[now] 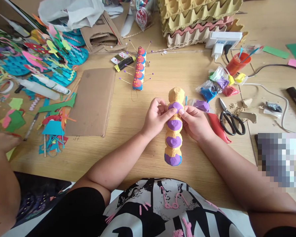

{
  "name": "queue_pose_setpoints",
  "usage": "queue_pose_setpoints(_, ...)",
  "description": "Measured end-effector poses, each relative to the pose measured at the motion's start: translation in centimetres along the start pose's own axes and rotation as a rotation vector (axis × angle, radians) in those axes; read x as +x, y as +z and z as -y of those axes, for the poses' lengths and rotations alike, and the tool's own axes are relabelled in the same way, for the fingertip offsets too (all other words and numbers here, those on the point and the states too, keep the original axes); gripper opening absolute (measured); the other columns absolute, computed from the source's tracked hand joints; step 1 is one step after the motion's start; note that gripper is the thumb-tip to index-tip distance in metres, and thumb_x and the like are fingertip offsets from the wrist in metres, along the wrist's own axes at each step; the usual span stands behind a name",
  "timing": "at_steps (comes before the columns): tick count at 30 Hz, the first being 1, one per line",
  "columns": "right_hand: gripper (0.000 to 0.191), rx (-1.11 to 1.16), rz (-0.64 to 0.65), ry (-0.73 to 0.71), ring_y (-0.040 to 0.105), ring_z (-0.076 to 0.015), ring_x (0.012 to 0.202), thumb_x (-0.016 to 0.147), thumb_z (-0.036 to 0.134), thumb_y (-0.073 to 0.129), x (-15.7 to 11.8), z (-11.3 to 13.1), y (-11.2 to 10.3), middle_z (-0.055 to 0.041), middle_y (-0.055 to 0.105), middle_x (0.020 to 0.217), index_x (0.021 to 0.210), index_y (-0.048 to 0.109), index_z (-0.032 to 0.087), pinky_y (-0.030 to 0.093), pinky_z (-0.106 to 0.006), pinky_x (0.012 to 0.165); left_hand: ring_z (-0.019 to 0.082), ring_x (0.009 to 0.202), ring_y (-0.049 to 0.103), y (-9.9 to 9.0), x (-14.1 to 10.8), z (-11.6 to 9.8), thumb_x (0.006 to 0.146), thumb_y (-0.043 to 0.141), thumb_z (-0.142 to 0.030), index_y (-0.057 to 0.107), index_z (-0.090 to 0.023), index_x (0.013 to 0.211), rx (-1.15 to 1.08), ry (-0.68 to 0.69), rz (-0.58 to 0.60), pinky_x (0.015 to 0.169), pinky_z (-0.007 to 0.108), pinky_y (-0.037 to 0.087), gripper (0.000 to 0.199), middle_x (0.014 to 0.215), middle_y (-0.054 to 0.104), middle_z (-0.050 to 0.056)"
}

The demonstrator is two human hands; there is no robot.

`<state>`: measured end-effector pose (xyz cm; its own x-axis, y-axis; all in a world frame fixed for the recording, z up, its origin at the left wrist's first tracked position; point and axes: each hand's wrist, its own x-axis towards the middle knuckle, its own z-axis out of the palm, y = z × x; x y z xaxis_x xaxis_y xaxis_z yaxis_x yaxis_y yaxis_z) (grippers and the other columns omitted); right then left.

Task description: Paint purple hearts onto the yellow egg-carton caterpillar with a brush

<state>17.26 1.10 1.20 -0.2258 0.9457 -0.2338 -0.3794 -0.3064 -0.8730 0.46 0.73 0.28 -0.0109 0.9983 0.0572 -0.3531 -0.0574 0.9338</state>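
Between my two hands is a yellow egg-carton strip with a row of rounded bumps, held up above the table. Purple clay patches cover several bumps, and the bump nearest me shows a blue edge. My left hand grips its left side, the thumb pressing on an upper purple patch. From the right, my right hand holds the strip, its thumb on the same patch. Farther off stands a red and blue egg-carton caterpillar with smiling faces and purple-tipped sticks poking out at its sides.
Black-handled scissors and bagged coloured clay lie right, near an orange cup and a power strip. Stacked egg trays stand behind. Left are a cardboard sheet, glue bottles, paper scraps and another person's arm.
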Motion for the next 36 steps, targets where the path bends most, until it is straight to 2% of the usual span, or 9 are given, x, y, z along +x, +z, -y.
queue_pose_setpoints(4, 0.064, -0.011, 0.002, -0.006, 0.058, -0.0128, 0.068, 0.057, 0.066, 0.115, -0.03, -0.09, 0.05, 0.0045, 0.069, 0.075, 0.072, 0.069, 0.024, 0.05, -0.03, 0.066, 0.005, 0.056, 0.051, 0.25, -0.24, -0.23, 0.073, 0.107, -0.068, 0.05, -0.026, 0.094, 0.009, -0.004, -0.036, 0.056, 0.021, 0.039, 0.074, 0.063, 0.055, -0.013)
queue_pose_setpoints(9, 0.066, -0.03, 0.004, -0.012, 0.056, -0.0128, 0.068, 0.057, 0.068, 0.115, 0.0, -0.19, 0.09, 0.0045, 0.067, 0.073, 0.072, 0.068, 0.024, 0.048, -0.03, 0.065, 0.011, 0.067, 0.067, 0.4, -0.29, -0.48, 0.067, 0.109, -0.071, 0.051, -0.026, 0.097, -0.051, -0.097, -0.032, 0.067, 0.025, 0.052, 0.079, 0.074, 0.069, -0.008)
queue_pose_setpoints(15, 0.063, 0.007, 0.022, -0.015, 0.061, -0.0151, 0.071, 0.058, 0.066, 0.115, -0.06, -0.3, 0.23, 0.003, 0.07, 0.075, 0.072, 0.069, 0.025, 0.054, -0.033, 0.069, 0.02, 0.083, 0.077, -0.08, -0.02, -0.73, 0.071, 0.108, -0.071, 0.054, -0.03, 0.108, -0.11, -0.174, 0.022, 0.083, 0.037, 0.06, 0.077, 0.089, 0.081, -0.003)
queue_pose_setpoints(22, 0.06, 0.071, 0.01, 0.02, 0.059, -0.0128, 0.066, 0.057, 0.059, 0.118, -0.05, -0.06, 0.24, 0.0041, 0.068, 0.072, 0.07, 0.07, 0.024, 0.054, -0.03, 0.065, 0.012, 0.072, 0.075, -0.37, 0.47, -0.84, 0.063, 0.114, -0.058, 0.047, -0.029, 0.114, -0.072, -0.182, 0.088, 0.072, 0.026, 0.056, 0.089, 0.085, 0.082, -0.007)
queue_pose_setpoints(28, 0.058, 0.021, 0.082, 0.015, 0.065, -0.0153, 0.07, 0.061, 0.063, 0.115, -0.17, 0.32, 0.06, 0.0027, 0.073, 0.078, 0.081, 0.075, 0.025, 0.061, -0.034, 0.071, 0.012, 0.067, 0.077, -0.41, 0.63, -0.64, 0.061, 0.115, -0.057, 0.047, -0.029, 0.113, -0.089, -0.202, 0.071, 0.068, 0.024, 0.055, 0.09, 0.08, 0.08, -0.01)
queue_pose_setpoints(36, 0.058, 0.05, 0.024, 0.029, 0.065, -0.0139, 0.069, 0.061, 0.06, 0.116, 0.07, -0.05, -0.1, 0.0029, 0.075, 0.077, 0.077, 0.073, 0.024, 0.058, -0.032, 0.068, 0.013, 0.075, 0.078, -0.43, 0.55, -0.34, 0.067, 0.113, -0.057, 0.05, -0.029, 0.12, -0.146, -0.192, 0.112, 0.074, 0.025, 0.057, 0.087, 0.086, 0.081, -0.008)
